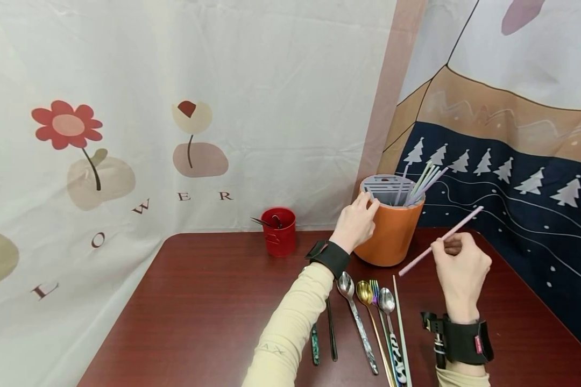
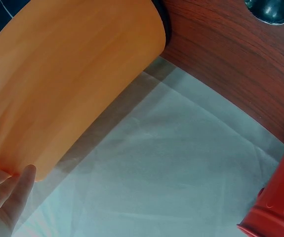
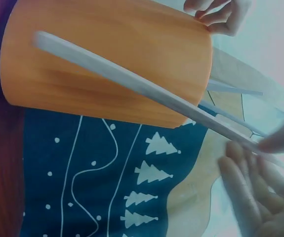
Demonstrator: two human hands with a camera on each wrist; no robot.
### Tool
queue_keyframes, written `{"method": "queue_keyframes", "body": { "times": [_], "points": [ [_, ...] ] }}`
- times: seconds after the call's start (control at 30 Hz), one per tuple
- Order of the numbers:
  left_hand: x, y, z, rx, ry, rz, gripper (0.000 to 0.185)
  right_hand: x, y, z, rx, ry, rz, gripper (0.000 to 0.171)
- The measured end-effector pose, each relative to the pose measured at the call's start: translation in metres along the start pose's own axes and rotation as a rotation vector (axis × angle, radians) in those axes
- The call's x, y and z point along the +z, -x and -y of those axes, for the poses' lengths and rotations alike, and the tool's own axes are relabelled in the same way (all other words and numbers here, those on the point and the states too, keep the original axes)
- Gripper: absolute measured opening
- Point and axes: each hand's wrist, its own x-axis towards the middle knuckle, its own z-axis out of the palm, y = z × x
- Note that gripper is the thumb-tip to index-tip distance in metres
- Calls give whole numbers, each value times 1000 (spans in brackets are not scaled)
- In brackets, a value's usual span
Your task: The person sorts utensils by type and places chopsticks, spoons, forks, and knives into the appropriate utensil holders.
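Note:
My left hand (image 1: 355, 221) grips the near left rim of an orange container (image 1: 387, 236) with a grey slotted top, fingers over the edge and thumb outside. My right hand (image 1: 462, 266) pinches a pale pink chopstick (image 1: 440, 242) between thumb and fingers. It slants in the air to the right of the container, its lower end toward the container's base. In the right wrist view the chopstick crosses in front of the orange wall. Several pastel chopsticks (image 1: 423, 185) stand in the right part of the container, leaning right.
A row of cutlery lies in front: a patterned-handle spoon (image 1: 358, 320), a gold spoon (image 1: 365, 293), a fork (image 1: 375, 290), a spotted-handle spoon (image 1: 387, 301) and a pale green chopstick (image 1: 401, 328). A red cup (image 1: 279, 239) with dark utensils stands left. Curtains hang behind the table (image 1: 198, 312).

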Motion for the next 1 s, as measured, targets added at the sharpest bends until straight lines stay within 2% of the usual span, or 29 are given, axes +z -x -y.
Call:
{"method": "queue_keyframes", "body": {
  "times": [0.23, 0.43, 0.57, 0.73, 0.87, 1.0],
  "points": [
    [-1, 0, 0, -1, 1, 3, 42, 4, -3, 3, -43, -245, -268, 17],
    [0, 1, 0, -3, 10, -12, 41, 4, -3, 13, -67, -386, -490, 6],
    [0, 1, 0, 0, 11, -20, 40, 2, -2, 24, -72, -462, -598, 8],
    [0, 1, 0, -3, 12, -20, 40, 4, -3, 30, -103, -529, -633, 11],
    [0, 1, 0, 0, 8, -23, 40, 9, -3, 29, -124, -544, -609, 9],
    [0, 0, 0, 0, 12, -16, 40, 16, -5, 23, -126, -510, -570, 11]
  ]
}}
